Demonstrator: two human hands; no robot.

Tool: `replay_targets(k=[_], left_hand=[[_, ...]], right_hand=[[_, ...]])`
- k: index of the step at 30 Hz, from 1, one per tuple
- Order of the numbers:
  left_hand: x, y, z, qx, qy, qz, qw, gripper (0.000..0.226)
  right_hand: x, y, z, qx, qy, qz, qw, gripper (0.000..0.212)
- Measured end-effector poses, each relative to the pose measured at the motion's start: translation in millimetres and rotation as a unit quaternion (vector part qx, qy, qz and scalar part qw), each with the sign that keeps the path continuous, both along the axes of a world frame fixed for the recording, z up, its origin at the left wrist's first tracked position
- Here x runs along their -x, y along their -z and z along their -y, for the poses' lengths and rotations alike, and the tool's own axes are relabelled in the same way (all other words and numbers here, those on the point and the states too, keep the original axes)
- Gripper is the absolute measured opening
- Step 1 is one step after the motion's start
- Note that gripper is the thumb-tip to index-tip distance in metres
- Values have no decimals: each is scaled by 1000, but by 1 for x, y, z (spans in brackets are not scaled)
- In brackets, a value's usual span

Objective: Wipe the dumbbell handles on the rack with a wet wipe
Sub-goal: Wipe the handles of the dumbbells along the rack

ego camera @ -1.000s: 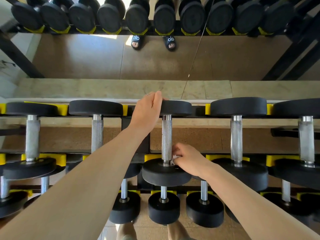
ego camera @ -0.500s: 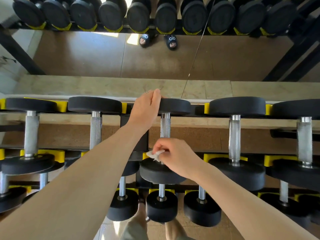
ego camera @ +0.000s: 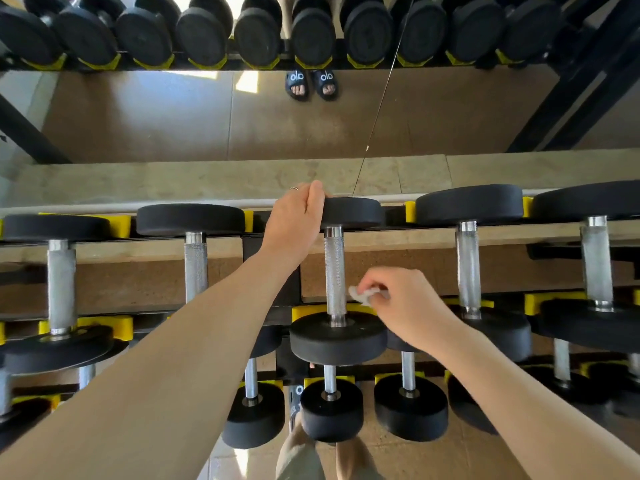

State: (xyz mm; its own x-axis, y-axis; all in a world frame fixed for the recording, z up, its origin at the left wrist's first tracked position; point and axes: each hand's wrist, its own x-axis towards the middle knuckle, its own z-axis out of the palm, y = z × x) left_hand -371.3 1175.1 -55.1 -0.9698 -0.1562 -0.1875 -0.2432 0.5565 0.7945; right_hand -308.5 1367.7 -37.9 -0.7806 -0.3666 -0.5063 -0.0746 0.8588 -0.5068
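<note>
Now | left hand (ego camera: 298, 220) fingers curl over dumbbell (ego camera: 337, 275) | right hand (ego camera: 407, 306) pinches wipe (ego camera: 363, 295) | slides (ego camera: 311, 83) read "alo"

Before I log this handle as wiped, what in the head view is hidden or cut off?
- Underside of the dumbbell handle: faces away from the head camera, so its cleanliness is unknown.
- Wet wipe: mostly hidden inside the right hand; whether it touches the handle is unclear.
- Far dumbbell head: left part covered by the left hand.
- Outer dumbbells: cut off by the frame edges.
</note>
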Motion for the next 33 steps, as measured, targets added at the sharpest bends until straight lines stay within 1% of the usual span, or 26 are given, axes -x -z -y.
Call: replay_targets(k=[2,3,5,6,7,8,9,10,11,13,14,15,16,18,20,21,22,23,25,26,27,28,29,30,31,33], left_hand=[[-1,-1,1,-4,1,-3,1000,48],[-1,-2,1,-3,6,-6,1000,47],[-1,-2,2,10,22,-15,1000,44],[-1,-2,2,22,32,-20,999,42],[-1,-2,2,33,40,-24,998,40],[-1,-3,3,37,42,-24,998,39],[-1,-3,3,37,40,-20,998,39],[-1,-3,3,34,36,-16,999,40],[-1,-3,2,31,34,-10,999,41],[-1,-5,3,36,30,-5,999,40],[-1,-6,3,42,34,-4,999,39],[-2,-6,2,48,40,-7,998,37],[-2,-7,2,54,47,-11,997,37],[-3,-7,2,65,50,-12,997,37],[-3,-7,2,79,48,-12,996,37],[-3,-7,1,85,46,-11,995,38],[-3,-8,0,89,45,-12,995,39],[-3,-8,-1,94,42,-17,995,39],[-4,-7,-2,114,30,-22,993,39],[-4,-7,-4,131,29,-21,991,38],[-3,-7,-7,159,29,-21,987,36],[-2,-8,-9,187,27,-22,982,34],[-1,-9,-12,219,30,-33,975,32],[-1,-11,-16,232,30,-51,971,31],[1,-15,-25,230,31,-74,970,34],[3,-23,-47,192,43,-114,974,35]], right_hand=[[-14,3,19,33,-67,51,996,19],[-20,1,23,37,-82,60,994,19],[-20,-4,13,19,-77,57,995,19],[-16,-4,3,-12,-69,61,996,19],[-10,-4,-6,-63,-65,69,993,18],[-2,-4,-10,-136,-60,77,986,20],[3,-2,-12,-202,-55,70,975,25],[5,-1,-11,-232,-54,64,969,31],[5,-3,-7,-224,-46,69,971,34],[-4,-3,5,-107,-19,32,994,28],[-14,-8,10,-46,-21,20,999,25],[-21,-15,16,-9,-38,30,999,24],[-27,-18,15,-5,-65,38,997,25],[-20,-11,8,-61,-87,57,993,22],[-1,-10,-3,-183,-85,53,978,17],[6,-10,-9,-236,-87,47,967,20],[7,-10,-14,-254,-82,45,963,24],[8,-11,-14,-234,-71,45,969,27],[-3,-13,-7,-92,-40,29,995,26],[-13,-16,-3,-22,-36,32,999,25],[-21,-19,1,21,-47,46,998,26],[-27,-19,1,33,-64,55,996,26],[-30,-15,0,22,-71,57,996,26],[-27,-10,-5,-10,-76,56,996,24],[-21,-8,-14,-62,-83,44,994,22],[-8,-6,-33,-169,-91,23,981,21]])
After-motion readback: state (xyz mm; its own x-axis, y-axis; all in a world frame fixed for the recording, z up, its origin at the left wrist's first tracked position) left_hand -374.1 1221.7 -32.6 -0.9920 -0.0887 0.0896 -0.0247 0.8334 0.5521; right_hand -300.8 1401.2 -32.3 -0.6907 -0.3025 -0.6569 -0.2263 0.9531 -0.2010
